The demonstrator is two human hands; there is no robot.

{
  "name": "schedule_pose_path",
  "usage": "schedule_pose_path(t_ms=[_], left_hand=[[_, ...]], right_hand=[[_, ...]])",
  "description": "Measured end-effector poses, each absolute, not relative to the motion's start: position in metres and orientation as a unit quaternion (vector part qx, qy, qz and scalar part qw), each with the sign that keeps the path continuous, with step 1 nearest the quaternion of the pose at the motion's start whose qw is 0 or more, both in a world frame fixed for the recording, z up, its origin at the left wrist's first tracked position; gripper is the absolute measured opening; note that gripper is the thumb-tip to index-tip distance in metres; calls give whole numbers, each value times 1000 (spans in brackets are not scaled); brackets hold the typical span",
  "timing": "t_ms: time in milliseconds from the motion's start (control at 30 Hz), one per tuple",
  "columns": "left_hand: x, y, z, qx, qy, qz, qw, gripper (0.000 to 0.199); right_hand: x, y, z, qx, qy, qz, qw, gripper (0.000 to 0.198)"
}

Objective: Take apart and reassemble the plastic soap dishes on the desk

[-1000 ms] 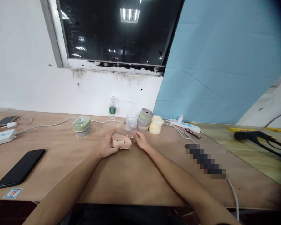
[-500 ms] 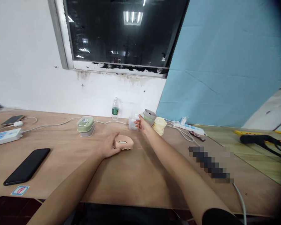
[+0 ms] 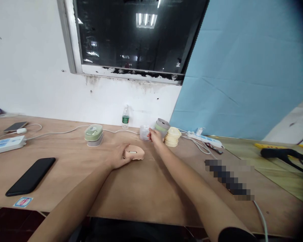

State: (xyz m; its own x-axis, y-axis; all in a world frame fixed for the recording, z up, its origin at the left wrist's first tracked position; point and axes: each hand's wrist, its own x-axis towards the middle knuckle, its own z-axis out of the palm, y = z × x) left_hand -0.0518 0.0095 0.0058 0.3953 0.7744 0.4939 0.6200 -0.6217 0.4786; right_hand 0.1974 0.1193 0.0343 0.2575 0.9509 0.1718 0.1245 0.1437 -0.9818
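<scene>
My left hand [image 3: 118, 156] grips the left side of a peach-pink plastic lid [image 3: 138, 153] with a pale slot in its top; the lid rests on the table. Farther off, my right hand [image 3: 155, 136] has its thumb and fingers closed on the right edge of a clear plastic container [image 3: 144, 132], which stands near the wall. Just behind that hand are stacked grey and green plastic parts [image 3: 162, 125]. Beside them rises a pile of pale yellow plastic pieces [image 3: 173, 136].
A green-topped container [image 3: 93, 133] with a grey base stands left of centre. Behind stands a water bottle [image 3: 125, 118]. A black phone [image 3: 31, 176] lies at the left. White power strips [image 3: 8, 145] and cables run along the table. A pixelated dark object [image 3: 228, 179] lies at right.
My right hand has curled its fingers in at the clear container's right edge. The left hand keeps its hold on the lid. The whole view has shifted slightly.
</scene>
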Motion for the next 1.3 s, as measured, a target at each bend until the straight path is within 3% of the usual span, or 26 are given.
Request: schedule_pose_path(t_ms=[167, 267, 467, 667, 933, 1067, 1300], left_hand=[[-48, 13, 3, 790, 425, 418, 141, 53], [-45, 16, 5, 739, 439, 462, 218, 46], [-38, 22, 3, 575, 469, 526, 416, 55], [-38, 23, 0, 499, 445, 527, 524, 58], [-45, 29, 4, 435, 438, 586, 525, 60], [-53, 28, 10, 427, 463, 602, 490, 64], [-50, 17, 19, 457, 465, 588, 479, 62]], right_hand=[[200, 74, -2, -492, -616, 312, 531, 36], [197, 51, -9, -455, -680, 297, 493, 30], [184, 40, -2, -462, -644, 271, 546, 25], [180, 38, -2, -470, -662, 208, 545, 24], [185, 34, 6, -456, -696, 153, 533, 25], [206, 48, 32, -492, -594, 93, 629, 26], [304, 85, 80, -584, -283, 88, 756, 52]])
